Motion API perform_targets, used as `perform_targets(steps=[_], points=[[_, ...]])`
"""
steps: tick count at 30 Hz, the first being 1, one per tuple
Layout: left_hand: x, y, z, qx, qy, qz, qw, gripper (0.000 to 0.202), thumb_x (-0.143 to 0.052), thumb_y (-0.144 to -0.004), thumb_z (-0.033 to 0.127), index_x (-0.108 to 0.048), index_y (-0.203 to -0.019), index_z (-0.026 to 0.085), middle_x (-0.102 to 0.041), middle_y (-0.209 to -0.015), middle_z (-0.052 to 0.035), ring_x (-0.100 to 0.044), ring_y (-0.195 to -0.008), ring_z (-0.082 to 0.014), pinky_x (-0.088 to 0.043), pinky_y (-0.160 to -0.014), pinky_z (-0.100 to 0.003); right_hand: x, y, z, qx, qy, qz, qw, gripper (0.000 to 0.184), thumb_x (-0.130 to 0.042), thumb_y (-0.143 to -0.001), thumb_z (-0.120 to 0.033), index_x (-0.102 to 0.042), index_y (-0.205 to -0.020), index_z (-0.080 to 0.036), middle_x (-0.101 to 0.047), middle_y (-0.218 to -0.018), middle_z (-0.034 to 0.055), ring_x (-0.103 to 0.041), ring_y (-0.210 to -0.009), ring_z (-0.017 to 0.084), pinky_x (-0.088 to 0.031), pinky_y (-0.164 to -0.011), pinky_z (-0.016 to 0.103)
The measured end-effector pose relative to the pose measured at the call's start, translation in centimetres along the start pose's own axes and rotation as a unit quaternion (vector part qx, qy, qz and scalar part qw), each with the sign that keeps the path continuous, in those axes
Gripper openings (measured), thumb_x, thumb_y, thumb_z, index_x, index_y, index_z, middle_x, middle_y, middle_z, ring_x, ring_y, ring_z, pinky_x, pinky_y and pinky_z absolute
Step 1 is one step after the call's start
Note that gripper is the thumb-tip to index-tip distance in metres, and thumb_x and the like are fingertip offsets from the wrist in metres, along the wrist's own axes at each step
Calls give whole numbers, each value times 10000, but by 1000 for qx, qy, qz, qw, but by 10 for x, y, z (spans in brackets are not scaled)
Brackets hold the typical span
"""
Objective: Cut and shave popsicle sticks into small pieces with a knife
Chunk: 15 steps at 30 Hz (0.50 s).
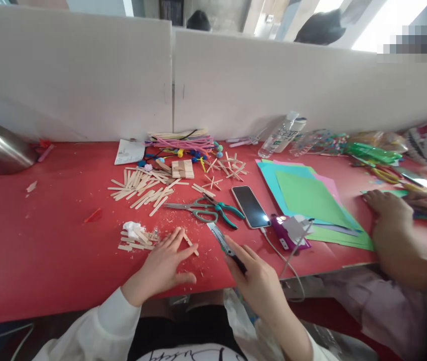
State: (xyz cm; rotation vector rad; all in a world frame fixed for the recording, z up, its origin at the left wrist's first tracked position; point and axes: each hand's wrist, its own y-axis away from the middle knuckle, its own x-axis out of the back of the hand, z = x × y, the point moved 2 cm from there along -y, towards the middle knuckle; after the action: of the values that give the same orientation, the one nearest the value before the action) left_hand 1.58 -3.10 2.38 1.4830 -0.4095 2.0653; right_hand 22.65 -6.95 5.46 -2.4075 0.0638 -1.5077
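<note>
My left hand [166, 265] lies on the red table [47, 240] with fingers spread, its fingertips pressing a short wooden stick [189, 241] among wood shavings. My right hand [256, 281] is closed round a utility knife [224, 243], whose blade points up and left toward the stick. A small heap of cut stick pieces and a white scrap [135, 234] lies just left of my left hand.
Loose craft sticks [141, 188], green-handled scissors [205, 208], a phone [251, 205] with a cable, a purple power bank [290, 231], coloured paper sheets [311, 198], a plastic bottle [281, 134] and pipe cleaners [186, 144] lie on the table. Another person's hands [390, 215] work at the right.
</note>
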Motion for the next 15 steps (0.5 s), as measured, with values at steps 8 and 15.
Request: perform_targets(steps=[8,15], points=[[18,-27,-16,42,-5,77,996,236,-501,-817,87,-621,-1003,169,-590,-1065,-105,-528,-1028,-254,-446,-855,-381,-31,-30,7,-54,-32,-53,997,465,-411,-839,-230,-486,-1290,-147,-648,-1058,130,-661,-739,234,-497,-572,309],[23,-26,-29,57,14,59,997,95,-543,-797,156,-575,-709,175,-583,-816,-52,-557,-833,-222,-425,-739,-319,-48,-63,-5,-41,-76,-75,993,481,-432,-829,-191,-465,-1307,-152,-625,-1130,136,-634,-926,253,-507,-704,325]])
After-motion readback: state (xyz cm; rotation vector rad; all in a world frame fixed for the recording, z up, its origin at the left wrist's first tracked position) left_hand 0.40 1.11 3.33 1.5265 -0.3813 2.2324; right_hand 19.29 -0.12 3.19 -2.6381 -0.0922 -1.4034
